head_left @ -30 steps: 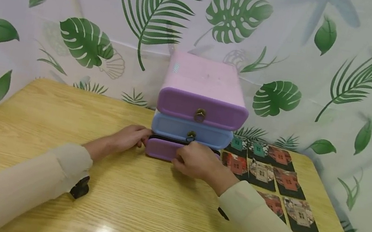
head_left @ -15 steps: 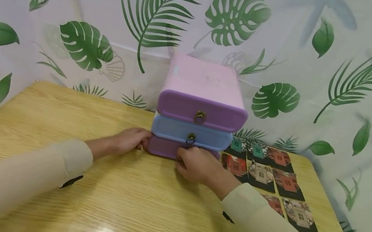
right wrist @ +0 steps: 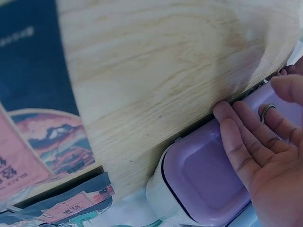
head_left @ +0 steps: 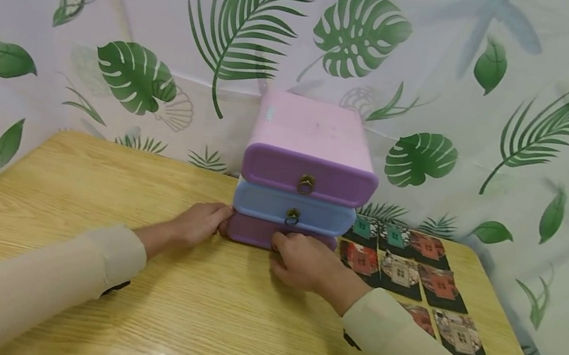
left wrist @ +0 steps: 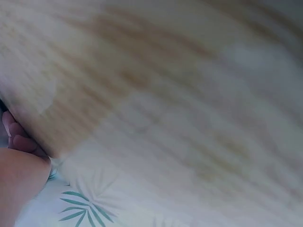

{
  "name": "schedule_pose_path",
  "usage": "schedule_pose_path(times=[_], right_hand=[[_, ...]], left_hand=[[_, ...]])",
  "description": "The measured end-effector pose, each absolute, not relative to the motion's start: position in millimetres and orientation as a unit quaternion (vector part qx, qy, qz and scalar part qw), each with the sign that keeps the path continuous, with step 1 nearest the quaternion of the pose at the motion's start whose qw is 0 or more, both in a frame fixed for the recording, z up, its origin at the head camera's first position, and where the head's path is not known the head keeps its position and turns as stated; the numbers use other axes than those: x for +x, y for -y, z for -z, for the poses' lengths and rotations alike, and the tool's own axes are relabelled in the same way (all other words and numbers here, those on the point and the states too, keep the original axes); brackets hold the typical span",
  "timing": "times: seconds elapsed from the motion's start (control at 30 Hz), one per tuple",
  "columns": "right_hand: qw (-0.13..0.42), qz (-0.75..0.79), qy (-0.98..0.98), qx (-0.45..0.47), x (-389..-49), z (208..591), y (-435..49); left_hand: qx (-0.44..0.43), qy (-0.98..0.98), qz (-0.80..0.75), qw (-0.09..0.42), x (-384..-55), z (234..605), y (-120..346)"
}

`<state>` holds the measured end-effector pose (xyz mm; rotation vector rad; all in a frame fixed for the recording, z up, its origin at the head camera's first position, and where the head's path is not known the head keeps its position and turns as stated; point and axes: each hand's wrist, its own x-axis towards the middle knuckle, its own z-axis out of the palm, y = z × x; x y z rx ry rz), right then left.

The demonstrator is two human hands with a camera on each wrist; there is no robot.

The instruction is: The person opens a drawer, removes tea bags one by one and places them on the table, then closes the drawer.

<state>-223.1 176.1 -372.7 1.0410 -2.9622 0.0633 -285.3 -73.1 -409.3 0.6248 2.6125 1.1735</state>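
A small stack of drawers stands against the back of the table. It has a purple top drawer (head_left: 274,168), a blue middle drawer (head_left: 260,202) and a purple bottom drawer (head_left: 253,231). At the bottom drawer's left end, my left hand (head_left: 197,226) touches the side with its fingertips. My right hand (head_left: 306,263) presses on the front of that same drawer; in the right wrist view its fingers (right wrist: 244,156) lie nearly straight along the purple front, with a metal ring (right wrist: 267,112) at one finger. The bottom drawer's front sits flush beneath the blue one.
Several dark picture cards (head_left: 399,269) with house prints lie in rows right of the drawers. Brass ring pulls hang on the top drawer (head_left: 306,184) and middle one. A leaf-print cloth (head_left: 166,7) covers the wall behind the wooden table (head_left: 181,323).
The bottom drawer, open by a narrow gap one second ago, has slid back until its front is flush. My right hand moved in with it, while my left hand stayed at the side.
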Motion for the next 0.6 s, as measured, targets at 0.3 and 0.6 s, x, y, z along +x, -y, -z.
schedule_pose_path(times=[0.3,0.6], right_hand=[[-0.016,-0.025,0.942,0.335,-225,370,-180],[-0.025,-0.025,0.939,0.341,-210,356,-207]], left_hand=[[0.215,-0.889,-0.393,0.091,-288,407,72],[0.276,-0.910,-0.298,0.076,-286,397,91]])
